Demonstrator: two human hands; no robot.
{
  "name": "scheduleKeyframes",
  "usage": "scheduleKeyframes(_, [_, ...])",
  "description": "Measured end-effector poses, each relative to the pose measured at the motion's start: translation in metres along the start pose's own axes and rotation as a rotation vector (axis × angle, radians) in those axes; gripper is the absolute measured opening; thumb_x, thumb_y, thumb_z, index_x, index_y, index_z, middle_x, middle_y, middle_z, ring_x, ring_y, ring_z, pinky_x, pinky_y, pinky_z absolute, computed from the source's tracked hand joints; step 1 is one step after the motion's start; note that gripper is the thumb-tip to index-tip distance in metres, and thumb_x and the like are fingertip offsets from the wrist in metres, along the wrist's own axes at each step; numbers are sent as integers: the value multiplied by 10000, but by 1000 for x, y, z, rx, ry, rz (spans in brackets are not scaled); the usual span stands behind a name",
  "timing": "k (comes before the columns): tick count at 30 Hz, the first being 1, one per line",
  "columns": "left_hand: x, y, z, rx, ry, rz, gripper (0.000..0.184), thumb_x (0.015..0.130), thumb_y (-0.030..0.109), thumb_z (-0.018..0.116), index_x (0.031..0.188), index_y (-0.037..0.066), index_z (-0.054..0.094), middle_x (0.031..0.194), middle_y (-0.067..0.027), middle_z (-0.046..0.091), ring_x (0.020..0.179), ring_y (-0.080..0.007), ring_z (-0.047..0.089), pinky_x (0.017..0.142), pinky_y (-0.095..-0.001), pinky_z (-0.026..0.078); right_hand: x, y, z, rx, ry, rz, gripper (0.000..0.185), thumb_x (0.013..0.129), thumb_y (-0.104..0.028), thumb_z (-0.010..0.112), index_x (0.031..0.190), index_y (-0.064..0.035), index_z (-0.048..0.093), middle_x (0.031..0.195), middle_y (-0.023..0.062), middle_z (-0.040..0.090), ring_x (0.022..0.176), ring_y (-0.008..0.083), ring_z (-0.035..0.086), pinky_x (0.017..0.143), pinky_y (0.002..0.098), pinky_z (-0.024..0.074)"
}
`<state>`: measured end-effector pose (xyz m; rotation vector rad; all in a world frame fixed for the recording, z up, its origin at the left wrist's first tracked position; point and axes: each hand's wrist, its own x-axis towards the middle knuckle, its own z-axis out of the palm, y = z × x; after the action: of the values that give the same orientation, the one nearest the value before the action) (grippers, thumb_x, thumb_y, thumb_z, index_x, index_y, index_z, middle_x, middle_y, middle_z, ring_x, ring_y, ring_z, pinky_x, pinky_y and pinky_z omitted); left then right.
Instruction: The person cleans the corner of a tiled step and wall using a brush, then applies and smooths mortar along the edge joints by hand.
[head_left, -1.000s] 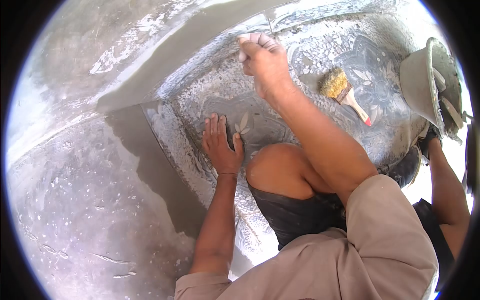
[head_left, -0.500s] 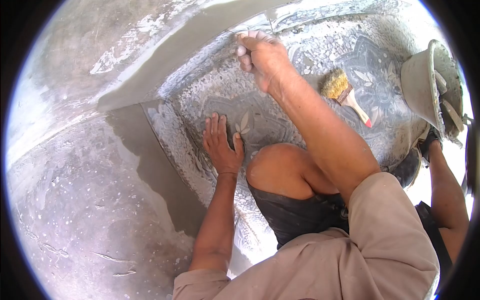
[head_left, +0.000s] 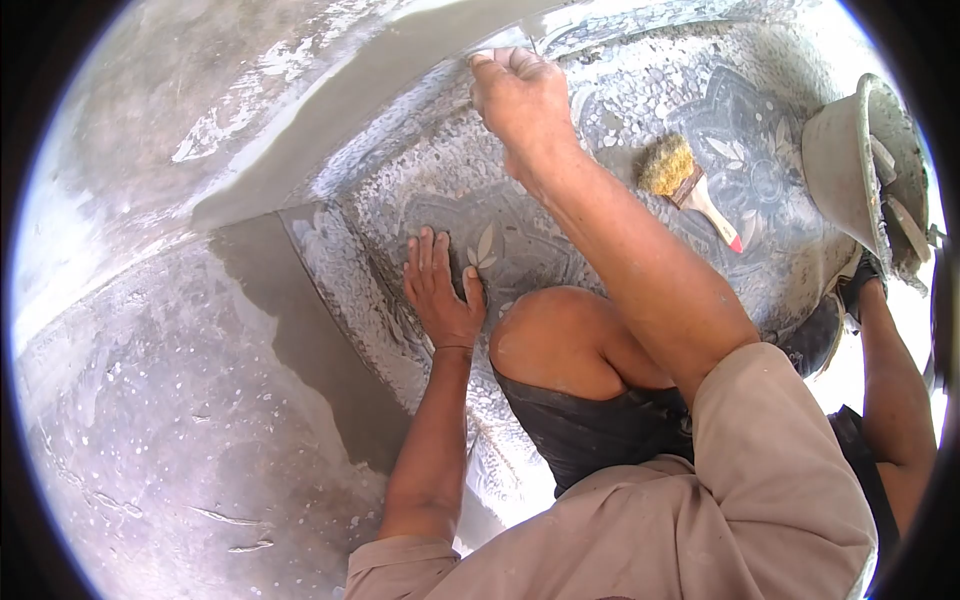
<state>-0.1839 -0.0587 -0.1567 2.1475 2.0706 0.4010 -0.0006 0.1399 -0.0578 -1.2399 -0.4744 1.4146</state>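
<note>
My left hand (head_left: 445,292) lies flat on the dusty, patterned floor (head_left: 440,210), its fingers stretched out beside a pale leaf motif (head_left: 485,246). Up at the seam where floor meets wall, my right hand (head_left: 522,92) is closed in a pinch, back of the hand towards me. Whatever sits between its fingertips is hidden or too thin to make out. A smooth grey band of wet-looking mortar (head_left: 340,110) runs along the wall just beyond those fingers. Another darker mortar patch (head_left: 290,310) covers the wall left of my left hand.
A brush (head_left: 690,188) with yellowish bristles and a red-tipped handle lies on the floor right of my right forearm. Farther right, a mortar-crusted bucket (head_left: 845,165) stands tilted with tools inside. My bent knee (head_left: 550,340) is between my arms.
My right hand has turned at the wrist and shifted slightly up along the seam, so its curled fingers show less. My left hand stays in place.
</note>
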Motion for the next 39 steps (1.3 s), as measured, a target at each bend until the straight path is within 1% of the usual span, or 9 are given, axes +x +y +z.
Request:
scheduleKeyframes(10, [0,-1,1,0,7,6,582,983,285,569,1527,94,499,1656,-129,404,1563,-355,296,1263,-564,188,0,-23,-3,179,97,244,116,999,-89,640,906,-32,599,728,27,588,574,104,443,541,270,366])
scheduleKeyframes(13, [0,1,0,-5,3,2,579,985,288,568,1524,88,502,1655,-131,405,1562,-358,297,1261,-565,190,4,-28,-10,198,112,264,76,1003,-70,629,978,1,635,755,41,593,582,110,445,541,279,365])
scheduleKeyframes(18, [1,2,0,-12,6,5,571,989,294,564,1516,82,508,1650,-139,412,1559,-365,303,1258,-566,194,8,-35,-19,251,109,227,215,1020,-41,601,1180,93,652,761,42,582,593,108,418,528,278,328])
scheduleKeyframes(22, [2,1,0,-19,16,16,573,988,293,563,1511,68,508,1643,-151,421,1553,-374,315,1254,-567,200,13,-42,-28,261,120,230,217,1017,-34,600,1172,109,649,759,42,578,585,102,397,526,270,312])
scheduleKeyframes(24, [2,2,-1,-25,20,22,574,986,292,563,1510,63,509,1641,-154,423,1551,-375,318,1253,-568,202,20,-43,-34,299,98,222,86,983,-19,611,937,46,646,711,62,569,544,128,423,493,321,304])
scheduleKeyframes(26, [2,2,-1,-15,29,36,586,983,293,555,1510,43,510,1618,-190,443,1526,-413,349,1235,-563,229,25,-44,-39,304,110,207,84,980,-12,609,932,47,644,712,65,573,545,128,429,493,316,306])
scheduleKeyframes(34, [1,1,0,-21,20,25,586,973,289,575,1510,62,511,1641,-154,423,1550,-376,321,1245,-577,210,38,-60,-59,325,161,173,39,949,34,615,914,35,633,717,70,576,573,131,459,490,304,303])
scheduleKeyframes(36, [0,0,1,-25,21,26,587,973,289,575,1511,65,510,1641,-153,423,1551,-375,319,1246,-577,210,40,-64,-61,281,183,170,105,1002,15,591,1058,100,620,774,72,568,534,86,379,454,246,266])
scheduleKeyframes(39, [1,-1,2,-29,19,25,587,975,297,571,1513,71,509,1642,-151,422,1554,-373,314,1250,-576,203,56,-60,-75,290,123,164,94,999,20,592,1047,97,616,776,73,571,528,86,380,453,247,274])
